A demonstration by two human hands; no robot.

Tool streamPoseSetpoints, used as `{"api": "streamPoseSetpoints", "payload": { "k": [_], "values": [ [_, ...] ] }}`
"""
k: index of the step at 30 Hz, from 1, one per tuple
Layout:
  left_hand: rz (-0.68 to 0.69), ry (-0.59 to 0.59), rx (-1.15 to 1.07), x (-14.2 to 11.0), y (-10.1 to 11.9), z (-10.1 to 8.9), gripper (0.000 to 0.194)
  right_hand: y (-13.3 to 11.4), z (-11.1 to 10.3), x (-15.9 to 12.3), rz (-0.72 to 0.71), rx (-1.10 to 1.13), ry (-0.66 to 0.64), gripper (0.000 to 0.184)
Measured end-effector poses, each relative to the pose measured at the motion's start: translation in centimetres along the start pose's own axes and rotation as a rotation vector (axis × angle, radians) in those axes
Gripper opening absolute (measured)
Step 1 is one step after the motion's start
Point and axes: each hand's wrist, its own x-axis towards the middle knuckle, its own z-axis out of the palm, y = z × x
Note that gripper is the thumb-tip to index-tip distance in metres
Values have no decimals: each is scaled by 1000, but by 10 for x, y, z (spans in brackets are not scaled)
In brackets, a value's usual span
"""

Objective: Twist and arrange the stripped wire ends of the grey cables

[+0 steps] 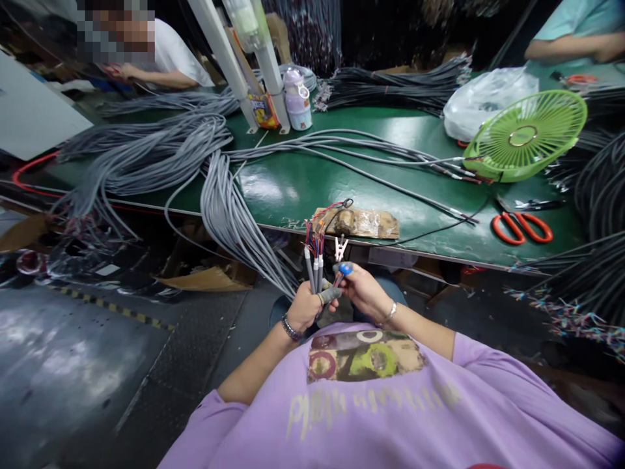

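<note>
My left hand [306, 306] is closed around several grey cables [315, 270], held upright in front of my body. Thin coloured wires [316, 240] fan out of their stripped upper ends. A grey cover wraps a digit of this hand. Close beside it, my right hand [367, 294] pinches thin reddish wires [338, 279] between its fingertips. A blue cover [345, 268] sits on one of its digits. Just beyond the hands, a pale clip [340, 248] stands at the table edge, near a worn wooden block [364, 223]. The exact fingertip contact is partly hidden.
A large grey cable bundle [234, 215] hangs over the edge of the green table [415, 140]. To the right are orange-handled scissors [521, 227], a green fan [525, 137] and black cables [603, 195]. A lilac bottle [297, 101] stands behind. Two people sit opposite.
</note>
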Motion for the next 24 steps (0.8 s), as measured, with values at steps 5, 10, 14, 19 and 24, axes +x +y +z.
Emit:
{"api": "streamPoseSetpoints", "payload": {
  "k": [5,10,14,19,24],
  "values": [
    [35,97,-57,-1,-3,2,34,-11,-12,-3,50,42,45,29],
    [57,107,-42,2,-8,1,33,-5,0,-16,59,-339,-149,36],
    [53,100,16,3,-13,1,32,-4,5,-13,-52,-459,-158,38],
    [17,-101,143,5,-9,-10,31,-5,-1,-12,-89,-444,-219,36],
    [32,-187,129,5,-6,-13,36,-5,-3,-11,-142,-511,-226,35]
  ]
}}
